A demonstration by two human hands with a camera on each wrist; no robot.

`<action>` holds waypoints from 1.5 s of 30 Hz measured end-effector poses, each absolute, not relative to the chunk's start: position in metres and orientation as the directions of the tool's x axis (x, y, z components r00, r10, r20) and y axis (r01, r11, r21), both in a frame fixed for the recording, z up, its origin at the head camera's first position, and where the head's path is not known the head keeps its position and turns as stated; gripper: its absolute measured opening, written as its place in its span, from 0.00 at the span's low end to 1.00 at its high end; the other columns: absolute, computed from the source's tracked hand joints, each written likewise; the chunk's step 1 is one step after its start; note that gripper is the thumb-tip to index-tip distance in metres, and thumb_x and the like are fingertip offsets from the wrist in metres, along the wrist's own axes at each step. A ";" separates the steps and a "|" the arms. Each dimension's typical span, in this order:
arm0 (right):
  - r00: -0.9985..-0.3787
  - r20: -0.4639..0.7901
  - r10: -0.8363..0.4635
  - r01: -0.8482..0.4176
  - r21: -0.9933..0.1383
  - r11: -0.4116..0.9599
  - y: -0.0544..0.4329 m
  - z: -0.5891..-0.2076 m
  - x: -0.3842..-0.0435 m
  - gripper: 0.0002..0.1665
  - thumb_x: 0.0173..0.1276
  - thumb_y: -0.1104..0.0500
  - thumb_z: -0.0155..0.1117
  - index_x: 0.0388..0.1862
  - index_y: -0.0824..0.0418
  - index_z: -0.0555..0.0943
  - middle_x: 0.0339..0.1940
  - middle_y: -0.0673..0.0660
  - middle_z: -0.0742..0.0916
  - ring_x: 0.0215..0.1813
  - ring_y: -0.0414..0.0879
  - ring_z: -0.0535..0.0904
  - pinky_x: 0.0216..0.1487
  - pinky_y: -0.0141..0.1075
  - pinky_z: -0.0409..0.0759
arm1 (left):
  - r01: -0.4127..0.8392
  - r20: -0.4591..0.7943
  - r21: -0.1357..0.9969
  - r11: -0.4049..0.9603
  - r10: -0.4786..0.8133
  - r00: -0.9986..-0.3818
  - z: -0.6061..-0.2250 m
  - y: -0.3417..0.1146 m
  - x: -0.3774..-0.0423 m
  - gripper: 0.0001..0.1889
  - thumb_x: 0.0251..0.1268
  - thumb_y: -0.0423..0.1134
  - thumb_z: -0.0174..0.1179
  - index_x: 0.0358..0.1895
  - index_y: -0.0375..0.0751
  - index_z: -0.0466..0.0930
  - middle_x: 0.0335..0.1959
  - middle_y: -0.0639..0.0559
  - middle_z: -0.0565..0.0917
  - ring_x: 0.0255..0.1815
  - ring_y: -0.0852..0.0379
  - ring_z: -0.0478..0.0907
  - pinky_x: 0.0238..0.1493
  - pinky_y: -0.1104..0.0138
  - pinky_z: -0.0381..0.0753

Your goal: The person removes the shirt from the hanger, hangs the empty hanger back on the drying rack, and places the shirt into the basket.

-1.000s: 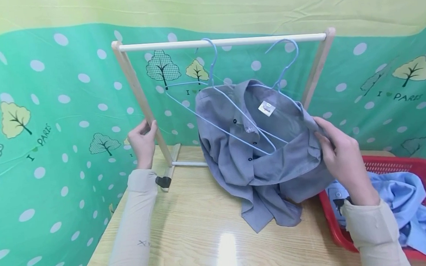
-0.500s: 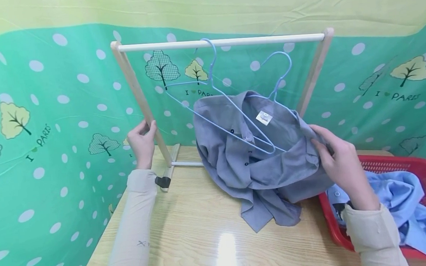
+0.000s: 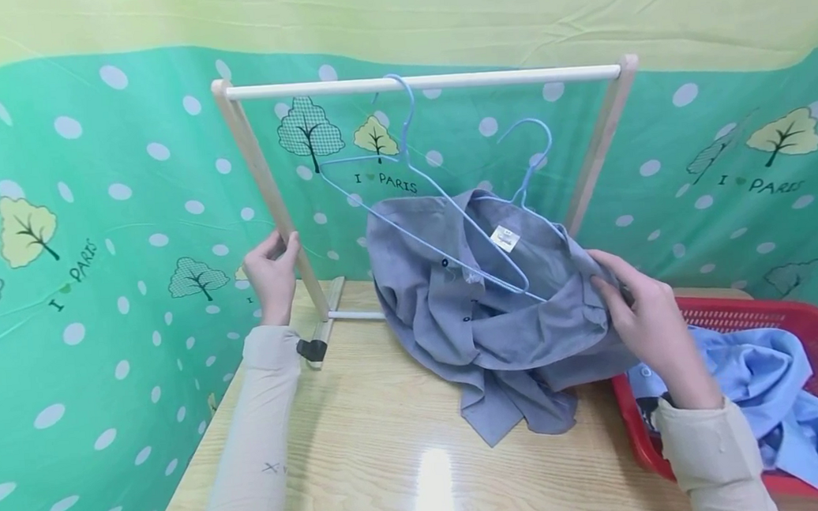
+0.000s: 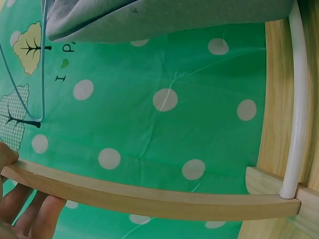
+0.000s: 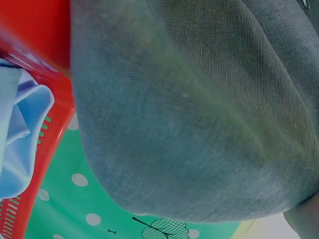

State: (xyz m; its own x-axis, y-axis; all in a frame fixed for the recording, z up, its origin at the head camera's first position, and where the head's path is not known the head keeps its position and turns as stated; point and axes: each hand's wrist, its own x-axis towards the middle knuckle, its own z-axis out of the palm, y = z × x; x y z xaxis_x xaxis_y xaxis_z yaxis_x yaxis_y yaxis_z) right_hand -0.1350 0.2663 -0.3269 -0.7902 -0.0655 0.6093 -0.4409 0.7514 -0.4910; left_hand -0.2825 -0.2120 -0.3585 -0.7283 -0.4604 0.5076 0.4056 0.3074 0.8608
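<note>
My left hand [image 3: 273, 277] grips the left wooden post [image 3: 261, 171] of a small clothes rack, thumb on one side and fingers [image 4: 47, 214] on the other in the left wrist view. At its shoulder, a grey button shirt [image 3: 435, 317] is pinched by my right hand [image 3: 648, 318]. Inside the shirt's collar sits a blue wire hanger [image 3: 546, 139], its hook below the rail and apart from it. Another blue hanger [image 3: 409, 113] hangs on the white rail [image 3: 496, 78], overlapping the shirt's front. Grey cloth [image 5: 184, 124] fills most of the right wrist view.
A red plastic basket [image 3: 623, 415] holding light blue clothing [image 3: 773, 372] stands at the right, beside my right forearm. The shirt's tails hang down to the wooden table [image 3: 365, 448]. Behind the rack is a green dotted curtain [image 3: 122, 228].
My right hand has lowered the grey shirt and its hanger slightly leftward; the hook dropped from rail height to well below it. The left hand keeps its grip on the post.
</note>
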 end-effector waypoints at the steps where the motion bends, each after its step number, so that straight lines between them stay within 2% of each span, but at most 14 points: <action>1: -0.794 0.604 -0.068 -0.440 -0.494 0.750 0.266 -0.328 -0.135 0.23 0.73 0.67 0.58 0.65 0.56 0.77 0.53 0.63 0.86 0.39 0.46 0.75 0.34 0.18 0.64 | 0.403 0.507 0.861 0.310 -0.460 -0.729 -0.356 -0.210 -0.280 0.13 0.65 0.35 0.66 0.51 0.36 0.85 0.50 0.38 0.86 0.52 0.44 0.85 0.57 0.65 0.85; 7: -0.798 0.596 -0.092 -0.449 -0.485 0.750 0.267 -0.333 -0.135 0.23 0.73 0.67 0.58 0.65 0.55 0.77 0.54 0.63 0.86 0.39 0.49 0.75 0.35 0.19 0.63 | 0.389 0.501 0.864 0.321 -0.457 -0.735 -0.341 -0.200 -0.264 0.13 0.65 0.33 0.65 0.51 0.33 0.85 0.50 0.35 0.85 0.52 0.45 0.85 0.56 0.64 0.85; 22: -0.789 0.601 -0.124 -0.470 -0.462 0.752 0.261 -0.335 -0.132 0.24 0.70 0.70 0.61 0.63 0.58 0.78 0.49 0.65 0.87 0.32 0.49 0.75 0.31 0.22 0.63 | 0.412 0.505 0.863 0.293 -0.462 -0.729 -0.356 -0.212 -0.279 0.13 0.64 0.40 0.68 0.50 0.40 0.87 0.48 0.40 0.87 0.50 0.48 0.86 0.55 0.65 0.86; 29: -0.790 0.597 -0.136 -0.483 -0.471 0.738 0.255 -0.337 -0.130 0.23 0.70 0.70 0.61 0.63 0.57 0.79 0.50 0.64 0.87 0.44 0.52 0.82 0.38 0.27 0.69 | 0.420 0.511 0.860 0.290 -0.458 -0.728 -0.357 -0.211 -0.279 0.13 0.64 0.41 0.68 0.49 0.41 0.88 0.47 0.40 0.88 0.49 0.50 0.87 0.54 0.66 0.86; 37: -0.814 0.565 -0.134 -0.465 -0.496 0.733 0.250 -0.338 -0.128 0.22 0.71 0.69 0.61 0.63 0.57 0.79 0.51 0.64 0.87 0.48 0.54 0.83 0.42 0.38 0.75 | 0.423 0.508 0.861 0.283 -0.454 -0.732 -0.356 -0.212 -0.277 0.13 0.64 0.41 0.68 0.48 0.41 0.88 0.48 0.41 0.88 0.49 0.51 0.87 0.55 0.66 0.86; 42: -0.815 0.563 -0.137 -0.471 -0.506 0.723 0.247 -0.341 -0.128 0.22 0.71 0.69 0.61 0.62 0.58 0.79 0.51 0.64 0.87 0.47 0.52 0.83 0.42 0.26 0.72 | 0.416 0.500 0.866 0.279 -0.459 -0.734 -0.355 -0.211 -0.276 0.13 0.63 0.41 0.68 0.49 0.41 0.88 0.48 0.41 0.88 0.50 0.52 0.87 0.55 0.66 0.86; 45: -0.813 0.562 -0.151 -0.479 -0.498 0.723 0.245 -0.342 -0.128 0.23 0.70 0.69 0.61 0.62 0.58 0.79 0.51 0.64 0.87 0.45 0.52 0.82 0.40 0.24 0.71 | 0.414 0.505 0.863 0.288 -0.463 -0.728 -0.355 -0.211 -0.276 0.13 0.63 0.41 0.68 0.48 0.41 0.88 0.48 0.41 0.88 0.49 0.53 0.87 0.54 0.66 0.86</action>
State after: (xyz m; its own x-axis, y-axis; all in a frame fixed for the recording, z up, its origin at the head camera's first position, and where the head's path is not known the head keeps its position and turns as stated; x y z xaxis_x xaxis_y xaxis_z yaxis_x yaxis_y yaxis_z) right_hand -0.1282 0.2450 -0.3417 -0.8132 -0.1511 0.5620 -0.4787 0.7229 -0.4983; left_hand -0.2756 -0.2110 -0.3545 -0.7285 -0.4634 0.5046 0.4145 0.2884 0.8632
